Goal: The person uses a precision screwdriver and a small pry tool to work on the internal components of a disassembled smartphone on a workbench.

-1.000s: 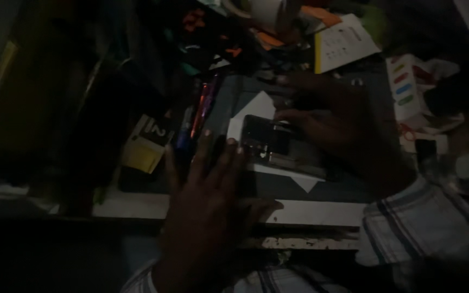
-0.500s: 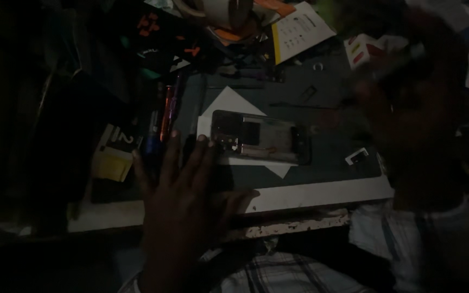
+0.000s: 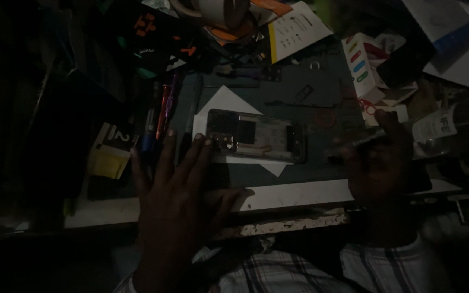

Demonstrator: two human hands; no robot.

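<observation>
Head view only, and it's really dark. Left hand (image 3: 177, 190) lies flat on the surface (image 3: 294, 192), fingers spread apart, holding nothing. Its fingertips (image 3: 208, 142) just reach the near end of an opened phone (image 3: 256, 135), which lies flat on a white paper (image 3: 225, 100) right beyond that hand. The phone has its back off, so you can see the insides.

Right hand (image 3: 378, 163) is off to the phone's far end, apart from it, raised a bit over the surface edge. Fingers are curled together around a thin dark tool (image 3: 348, 146), tip pointing toward the phone. Too murky to tell what kind of tool.

Just left of the left hand's fingers there's a bunch of pens (image 3: 158, 116) and a yellow pad (image 3: 107, 161). Beyond the right hand sits a white card (image 3: 358, 65) with coloured stripes, and a clear bottle (image 3: 451, 125) lies on its side just to that hand's right. Checked sleeve (image 3: 386, 266) at the bottom.
</observation>
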